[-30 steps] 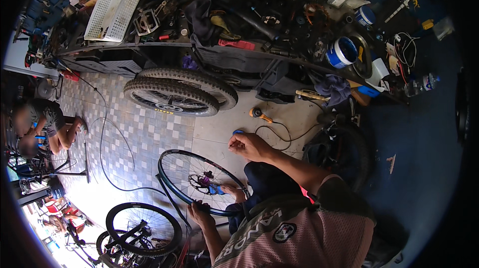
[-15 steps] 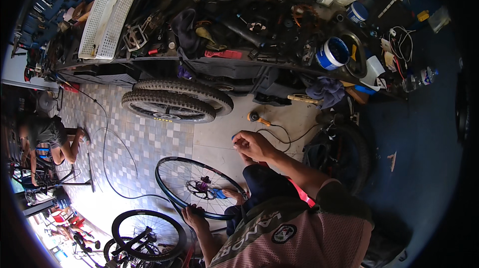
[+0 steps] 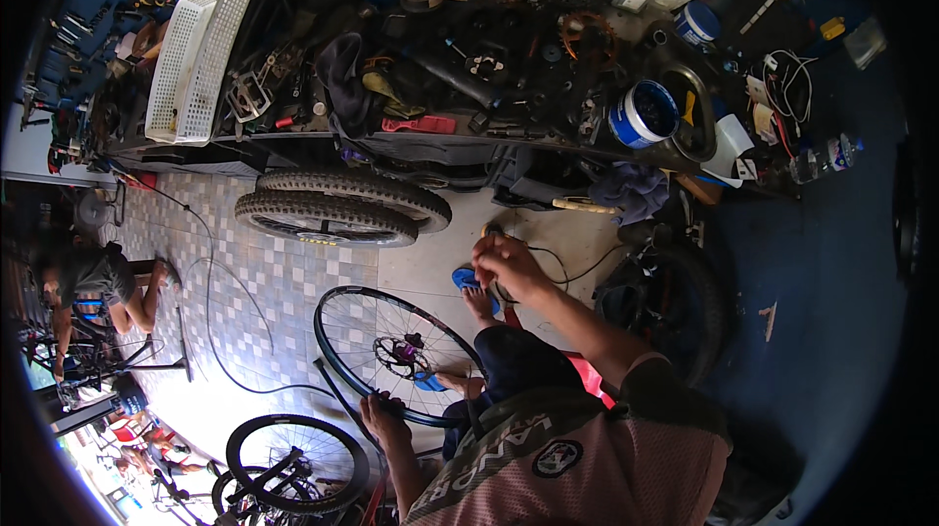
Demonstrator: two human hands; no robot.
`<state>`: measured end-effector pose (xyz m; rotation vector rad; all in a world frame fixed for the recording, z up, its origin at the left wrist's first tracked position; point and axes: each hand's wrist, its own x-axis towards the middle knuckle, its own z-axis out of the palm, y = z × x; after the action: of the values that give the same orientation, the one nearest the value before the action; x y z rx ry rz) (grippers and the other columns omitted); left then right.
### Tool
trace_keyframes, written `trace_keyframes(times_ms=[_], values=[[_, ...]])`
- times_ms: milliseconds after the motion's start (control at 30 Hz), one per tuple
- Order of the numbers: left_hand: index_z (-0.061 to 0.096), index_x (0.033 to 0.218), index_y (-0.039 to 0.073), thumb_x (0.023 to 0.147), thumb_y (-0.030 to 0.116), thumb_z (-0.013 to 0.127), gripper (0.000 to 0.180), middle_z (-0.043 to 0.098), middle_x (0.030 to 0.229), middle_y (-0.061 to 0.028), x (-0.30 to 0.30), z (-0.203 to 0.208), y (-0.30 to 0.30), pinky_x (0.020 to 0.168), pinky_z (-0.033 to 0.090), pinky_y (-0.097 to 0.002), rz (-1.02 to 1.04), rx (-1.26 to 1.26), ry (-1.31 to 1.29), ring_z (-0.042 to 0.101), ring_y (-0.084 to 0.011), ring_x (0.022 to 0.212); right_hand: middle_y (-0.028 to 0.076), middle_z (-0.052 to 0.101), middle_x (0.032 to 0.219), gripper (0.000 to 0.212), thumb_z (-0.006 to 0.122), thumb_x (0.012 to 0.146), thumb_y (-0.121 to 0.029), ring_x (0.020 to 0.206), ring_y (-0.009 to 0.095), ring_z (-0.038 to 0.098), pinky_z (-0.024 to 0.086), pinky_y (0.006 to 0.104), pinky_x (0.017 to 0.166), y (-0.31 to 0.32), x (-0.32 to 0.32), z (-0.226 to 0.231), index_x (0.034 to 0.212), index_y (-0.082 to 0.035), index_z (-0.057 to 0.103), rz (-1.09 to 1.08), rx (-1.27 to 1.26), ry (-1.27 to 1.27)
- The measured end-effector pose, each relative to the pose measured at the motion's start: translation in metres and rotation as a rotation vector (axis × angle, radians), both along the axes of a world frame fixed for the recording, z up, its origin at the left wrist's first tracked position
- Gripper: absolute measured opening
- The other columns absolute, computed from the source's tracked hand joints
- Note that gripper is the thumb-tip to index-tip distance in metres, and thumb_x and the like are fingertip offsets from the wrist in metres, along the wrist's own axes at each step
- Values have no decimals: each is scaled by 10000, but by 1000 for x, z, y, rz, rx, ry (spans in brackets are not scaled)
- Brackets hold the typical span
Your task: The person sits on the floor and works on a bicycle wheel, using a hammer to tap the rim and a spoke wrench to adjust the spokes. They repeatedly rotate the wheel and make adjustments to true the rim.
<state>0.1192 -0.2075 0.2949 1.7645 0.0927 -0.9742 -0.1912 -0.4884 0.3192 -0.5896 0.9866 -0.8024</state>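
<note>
A bare-spoked bicycle wheel (image 3: 327, 342) stands tilted in front of my legs, its dark rim close to my left knee. The disc rotor and purple hub (image 3: 403, 355) are at its middle. My left hand (image 3: 384, 418) is closed round the lower-left part of the rim, with a dark strip and the hose end beside it; their exact contact is hidden. My right hand (image 3: 507, 267) is raised above the floor, away from the wheel, with its fingers curled together. Anything within those fingers is too small to make out.
A cluttered workbench (image 3: 469, 139) runs across the far side. Two knobbly-tyred wheels (image 3: 342, 218) lean below it. A corded tool (image 3: 492, 230) lies beyond my right hand. A black hose (image 3: 208, 330) crosses the floor. Another wheel (image 3: 296, 418) stands lower left; another person (image 3: 93, 276) crouches far left.
My right hand has shifted right and slightly up, uncovering my blue sandal. The wheel has tilted or moved slightly down in view, with my left hand still on it. The whole view has shifted slightly.
</note>
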Motion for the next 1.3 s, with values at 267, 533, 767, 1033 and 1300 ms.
trace_keyframes(times_ms=[267,533,767,1033,1300], values=[[511,1018,144,1026,204,522,61,603,836,-62,-14,2,-6,576,502,-322,6,-27,35,569,-181,621,12,722,874,174,726,932,-224,759,149,667,535,315,714,-158,-102,157,1013,-71,729,74,-756,676],[525,1018,122,1019,206,549,87,607,824,-64,-25,7,-12,564,487,-307,83,-47,53,555,-172,614,138,757,934,141,755,861,-213,901,316,728,551,439,801,-316,-141,112,926,-92,785,564,-611,1592],[519,1013,104,1027,216,536,114,594,833,-73,-15,-7,16,580,495,-310,5,-34,-21,553,-176,634,186,752,1073,260,744,839,-203,1026,361,726,572,485,877,-324,-115,98,1061,-70,770,615,-546,1805],[510,1019,110,1028,215,540,110,598,833,-81,-9,-1,20,578,494,-304,-4,-17,-80,554,-174,633,178,749,1022,255,685,900,-281,988,330,726,564,442,826,-310,-138,135,1056,-89,743,369,-690,1745],[495,992,106,1009,218,559,130,595,751,-83,8,-11,39,503,490,-309,130,-121,-31,556,-169,549,-69,467,680,114,543,951,-201,540,32,397,348,214,495,-171,-103,191,916,-122,619,-47,-591,569]])
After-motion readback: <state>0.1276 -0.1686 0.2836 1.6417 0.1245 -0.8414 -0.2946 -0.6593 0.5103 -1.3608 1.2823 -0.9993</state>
